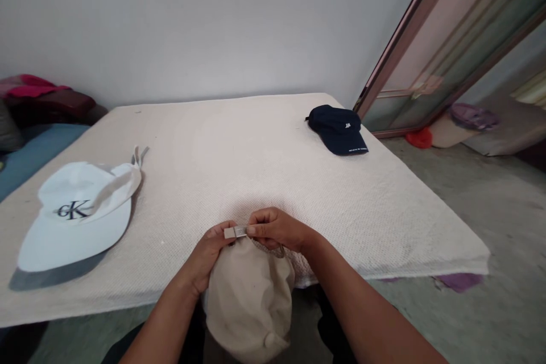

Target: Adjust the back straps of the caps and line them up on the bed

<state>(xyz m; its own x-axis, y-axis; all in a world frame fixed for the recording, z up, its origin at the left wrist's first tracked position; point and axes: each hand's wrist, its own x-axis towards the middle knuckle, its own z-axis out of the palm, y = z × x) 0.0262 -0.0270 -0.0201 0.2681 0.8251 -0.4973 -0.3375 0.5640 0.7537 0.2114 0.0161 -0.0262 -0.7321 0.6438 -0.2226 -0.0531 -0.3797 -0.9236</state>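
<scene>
A beige cap (251, 301) hangs at the table's front edge, its crown turned toward me. At its back is a strap with a metal buckle (240, 231). My left hand (211, 247) pinches the strap on the buckle's left side. From the right, my right hand (275, 227) grips the strap close against the buckle, fingers curled. The cap's brim is out of sight. To the left lies a white cap (85, 199) with dark "CK" lettering and a grey underside to its brim. A navy cap (335, 128) with a small white emblem rests at the far right.
The table (222, 153) has a cream textured cover and stands against a pale wall (191, 28). A glass-panelled door frame (409, 40) rises at the right. Beyond the left edge are a blue surface (46, 148) and pink cloth (38, 85). Purple fabric (460, 281) shows below the table's right side.
</scene>
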